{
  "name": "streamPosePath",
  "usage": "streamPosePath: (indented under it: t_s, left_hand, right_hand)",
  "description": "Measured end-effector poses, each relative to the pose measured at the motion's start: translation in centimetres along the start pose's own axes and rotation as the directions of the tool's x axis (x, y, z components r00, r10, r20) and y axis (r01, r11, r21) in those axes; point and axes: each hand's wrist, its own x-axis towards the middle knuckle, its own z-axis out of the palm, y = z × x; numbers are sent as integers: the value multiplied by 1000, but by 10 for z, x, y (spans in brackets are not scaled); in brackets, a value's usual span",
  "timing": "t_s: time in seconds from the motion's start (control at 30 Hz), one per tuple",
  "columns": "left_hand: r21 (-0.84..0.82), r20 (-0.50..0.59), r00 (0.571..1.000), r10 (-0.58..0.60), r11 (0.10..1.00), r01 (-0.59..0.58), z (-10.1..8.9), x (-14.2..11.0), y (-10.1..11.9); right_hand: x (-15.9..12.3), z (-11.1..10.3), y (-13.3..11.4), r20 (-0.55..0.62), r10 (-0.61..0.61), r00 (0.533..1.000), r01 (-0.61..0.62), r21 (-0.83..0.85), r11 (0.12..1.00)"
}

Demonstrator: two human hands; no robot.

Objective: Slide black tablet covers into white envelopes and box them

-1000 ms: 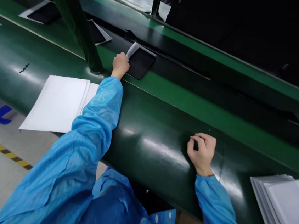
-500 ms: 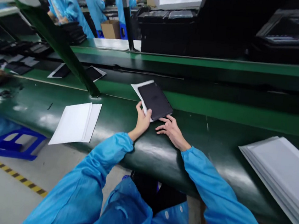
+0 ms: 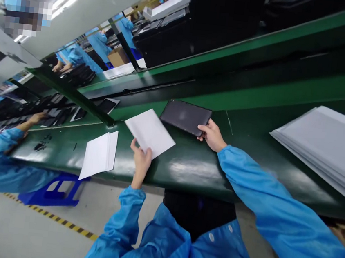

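Between thumb and fingers, my left hand (image 3: 141,158) grips the near edge of a white sheet (image 3: 150,133), tilted over the green bench. My right hand (image 3: 211,135) is closed on the right end of a flat black tablet-like panel (image 3: 186,116), its thumb on top. The panel lies beyond the sheet and to its right, their edges close together; whether they touch I cannot tell. To the left of my left hand, a few white sheets (image 3: 95,156) lie overlapping at the bench edge.
A thick stack of white sheets (image 3: 336,150) lies on the right of the green bench (image 3: 242,173). A slanted green post (image 3: 77,96) stands at left. A co-worker's arm (image 3: 1,142) reaches across near a blue stool (image 3: 57,193). Black panels (image 3: 107,105) lie farther back.
The black panel has come off the white sheet. My right hand now holds it to the right, while my left hand has moved left with the sheet. The view has tilted.
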Motion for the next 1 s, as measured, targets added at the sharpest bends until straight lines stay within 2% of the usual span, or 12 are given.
streamPosePath:
  t_s: [0.13, 0.2, 0.27, 0.3, 0.33, 0.4, 0.47, 0.6, 0.67, 0.8, 0.9, 1.0]
  left_hand:
    - [518, -48, 980, 191, 844, -140, -35, -15, -7]
    - [637, -54, 971, 233, 757, -146, -41, -18, -2]
    - [628, 95, 963, 254, 735, -256, -42, -18, 6]
    - [569, 233, 934, 271, 741, -357, -43, -17, 10]
    - [486, 378, 878, 293, 744, -457, -43, -17, 14]
    - [335, 587, 739, 332, 731, -595, -45, -17, 22]
    - [291, 671, 655, 348, 689, -664, -47, -19, 28]
    - [366, 755, 589, 289, 561, -743, -44, -20, 39]
    - [432, 765, 597, 241, 495, -754, -37, -20, 43]
    - [547, 703, 677, 220, 441, -712, -19, -15, 48]
    - [528, 655, 709, 261, 513, -677, -11, -3, 47]
    - [457, 579, 764, 284, 663, -593, -7, 21, 46]
  right_hand:
    - [-3, -14, -12, 35, 2, 999, -3, 27, 1000]
    - [-5, -14, -14, 39, 0, 999, -2, 49, 999]
    - [-6, -11, -14, 34, 0, 999, -3, 77, 997]
    - [-7, -10, -14, 31, 2, 1000, -5, 88, 996]
    - [-7, -9, -14, 29, 4, 1000, -7, 95, 995]
    - [-7, -9, -13, 28, 8, 1000, -11, 102, 995]
    - [-7, -10, -12, 31, 11, 999, -14, 101, 995]
    - [-6, -12, -9, 43, 10, 999, -13, 68, 998]
    - [-6, -13, -8, 46, 9, 999, -11, 55, 998]
    - [-5, -13, -8, 48, 18, 999, -21, 58, 998]
    - [-5, -13, -8, 45, 23, 999, -25, 63, 998]
    - [-4, -13, -8, 39, 31, 999, -33, 66, 997]
